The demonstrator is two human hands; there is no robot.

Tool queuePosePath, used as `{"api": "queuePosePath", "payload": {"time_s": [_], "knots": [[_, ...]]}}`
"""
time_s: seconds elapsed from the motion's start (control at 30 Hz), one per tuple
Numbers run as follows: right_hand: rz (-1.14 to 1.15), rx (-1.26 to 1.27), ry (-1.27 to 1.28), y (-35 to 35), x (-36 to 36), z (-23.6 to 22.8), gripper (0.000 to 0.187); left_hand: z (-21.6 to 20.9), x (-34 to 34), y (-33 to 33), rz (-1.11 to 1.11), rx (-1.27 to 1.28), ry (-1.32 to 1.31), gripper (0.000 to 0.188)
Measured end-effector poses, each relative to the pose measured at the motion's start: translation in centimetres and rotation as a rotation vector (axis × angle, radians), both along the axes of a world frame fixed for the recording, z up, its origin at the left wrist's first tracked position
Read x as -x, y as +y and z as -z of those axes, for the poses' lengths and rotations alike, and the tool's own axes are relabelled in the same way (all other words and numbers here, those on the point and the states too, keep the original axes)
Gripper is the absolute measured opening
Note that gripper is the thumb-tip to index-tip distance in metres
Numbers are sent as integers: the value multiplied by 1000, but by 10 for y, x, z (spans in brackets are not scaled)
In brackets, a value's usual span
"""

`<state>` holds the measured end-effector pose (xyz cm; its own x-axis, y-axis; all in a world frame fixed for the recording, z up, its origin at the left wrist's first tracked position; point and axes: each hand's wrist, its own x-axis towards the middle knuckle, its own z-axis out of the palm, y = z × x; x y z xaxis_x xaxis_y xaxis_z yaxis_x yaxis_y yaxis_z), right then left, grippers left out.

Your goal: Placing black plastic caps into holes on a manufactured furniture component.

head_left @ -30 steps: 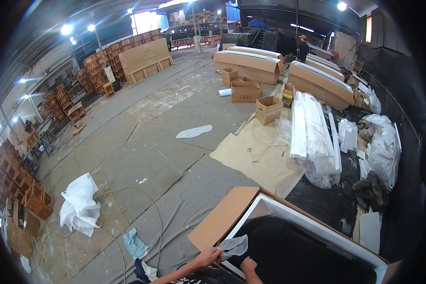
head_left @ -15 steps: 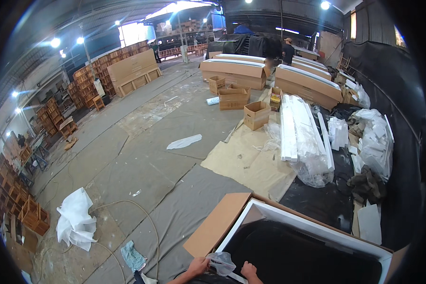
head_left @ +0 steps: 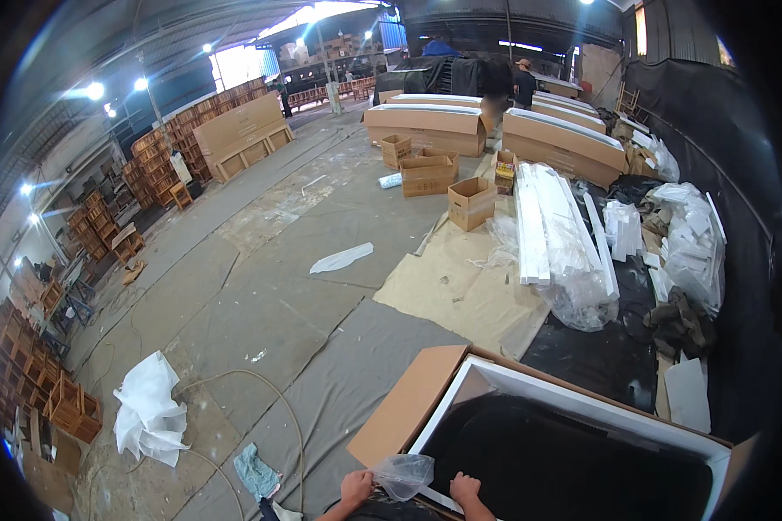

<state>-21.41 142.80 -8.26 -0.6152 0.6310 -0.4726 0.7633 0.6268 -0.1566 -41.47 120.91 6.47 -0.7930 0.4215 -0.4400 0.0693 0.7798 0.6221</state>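
A clear plastic bag [head_left: 404,475] hangs from my left hand [head_left: 356,488], its fingers closed on one end. Just right of the bag, my right hand [head_left: 466,486] is curled closed over the near side of the big carton; anything inside its fingers is hidden. That open cardboard carton [head_left: 408,401] lies in front of me at the lower right, with a flap folded out to the left. White foam strips [head_left: 573,405] line its walls. A large black surface [head_left: 556,464] fills the inside.
Grey sheeting covers the floor, with a hose [head_left: 274,391], a teal cloth [head_left: 256,471] and crumpled white foam sheet [head_left: 151,408] at left. Small open cartons [head_left: 471,205], bundled white foam strips [head_left: 565,234] and long cartons [head_left: 560,152] stand farther off. A person [head_left: 525,84] stands at the back.
The view has shifted slightly. The plastic bag has spread out sideways from my left hand, while my right hand remains closed by the carton's near side.
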Motion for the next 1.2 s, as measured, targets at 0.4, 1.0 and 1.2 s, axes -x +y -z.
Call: {"api": "queuePosePath", "payload": {"time_s": [0.4, 1.0, 1.2], "knots": [[36, 46, -110, -3, 11, -9, 27, 13, 0, -5, -65, -112, 10, 41], [160, -51, 144, -17, 16, 0, 27, 24, 6, -7, -15, -161, -33, 41], [320, -6, 76, -17, 16, -6, 30, 22, 6, -5, -38, -187, -51, 41]]}}
